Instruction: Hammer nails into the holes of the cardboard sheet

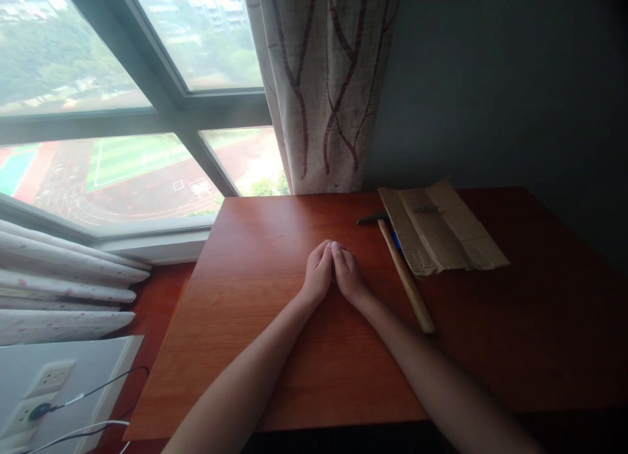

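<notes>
My left hand (318, 269) and my right hand (348, 271) meet over the middle of the brown wooden table (245, 290). Both are closed, pressed together with thumbs side by side at the top. Whatever lies between the palms, if anything, is hidden. To the right of my right hand, a hammer (405, 275) with a pale wooden handle and dark head lies on the tabletop, apart from both hands. Beyond it is a creased piece of cardboard (436, 244), bearing a small cluster of grey pieces (424, 203) too small to name.
A blue object (396, 241) shows partly from under the cardboard's left edge. A patterned curtain (324, 94) hangs behind the table, beside a large window (167, 107). At lower left, a plug and cables (42, 411) run from a wall socket (52, 377) near the table's edge.
</notes>
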Tool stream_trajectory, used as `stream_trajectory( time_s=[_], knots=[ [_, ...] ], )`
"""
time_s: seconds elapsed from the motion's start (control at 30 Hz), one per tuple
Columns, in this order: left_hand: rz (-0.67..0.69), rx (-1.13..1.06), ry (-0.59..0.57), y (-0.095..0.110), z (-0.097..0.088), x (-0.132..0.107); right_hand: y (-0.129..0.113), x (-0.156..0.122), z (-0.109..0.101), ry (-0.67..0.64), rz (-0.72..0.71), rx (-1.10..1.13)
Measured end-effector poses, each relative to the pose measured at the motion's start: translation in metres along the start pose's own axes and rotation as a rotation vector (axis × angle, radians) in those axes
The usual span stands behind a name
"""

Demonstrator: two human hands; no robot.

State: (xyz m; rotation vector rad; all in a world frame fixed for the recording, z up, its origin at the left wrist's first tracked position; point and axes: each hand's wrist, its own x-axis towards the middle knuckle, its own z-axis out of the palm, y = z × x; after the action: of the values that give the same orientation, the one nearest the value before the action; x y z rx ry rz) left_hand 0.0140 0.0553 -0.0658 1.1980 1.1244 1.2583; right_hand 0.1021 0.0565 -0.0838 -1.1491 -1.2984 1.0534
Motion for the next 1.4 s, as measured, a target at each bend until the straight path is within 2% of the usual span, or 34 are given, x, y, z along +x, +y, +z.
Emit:
stream_trajectory(
  time_s=[1.4],
  knots=[
    [0.010, 0.020, -0.011, -0.0070, -0.0006, 0.0016, 0.0027, 0.0000, 0.0006, 0.017, 0.001, 0.007]
  ],
)
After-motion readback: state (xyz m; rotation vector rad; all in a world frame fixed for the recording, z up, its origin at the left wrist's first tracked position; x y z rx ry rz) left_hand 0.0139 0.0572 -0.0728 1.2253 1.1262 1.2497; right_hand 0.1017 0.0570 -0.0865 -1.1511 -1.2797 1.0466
